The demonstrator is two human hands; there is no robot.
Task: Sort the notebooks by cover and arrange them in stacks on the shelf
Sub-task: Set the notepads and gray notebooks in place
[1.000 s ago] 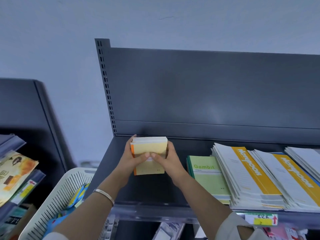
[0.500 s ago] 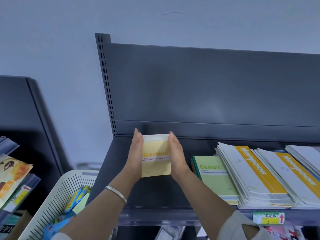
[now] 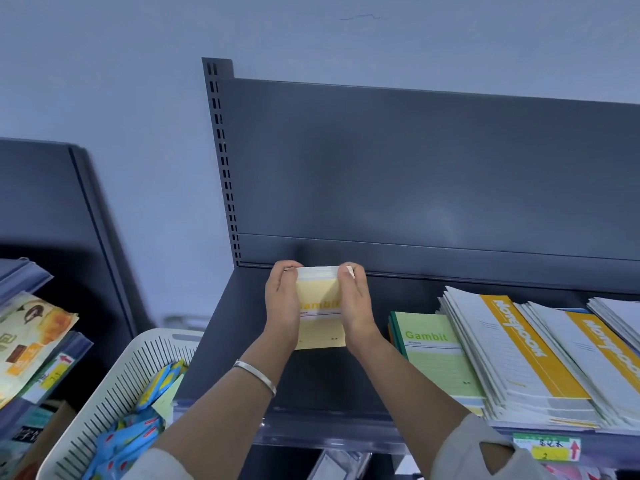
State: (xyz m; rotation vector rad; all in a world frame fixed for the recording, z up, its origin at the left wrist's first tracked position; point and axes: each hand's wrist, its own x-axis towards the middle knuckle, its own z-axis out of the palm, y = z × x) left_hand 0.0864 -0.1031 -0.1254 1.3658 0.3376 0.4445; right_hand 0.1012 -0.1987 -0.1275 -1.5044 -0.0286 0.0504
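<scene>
Head view: left hand and right hand grip yellow notebooks, hiding their side edges.

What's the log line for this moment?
stage: holding yellow notebooks | left hand: grips left edge | right hand: grips right edge | place: over shelf, left of green notebooks

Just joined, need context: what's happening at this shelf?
A person grips a small stack of yellow Gambit notebooks between left hand and right hand, over the dark shelf, left of the green Gambit stack. Orange-striped notebook stacks lie further right. Whether the yellow stack has touched down is unclear.
</scene>
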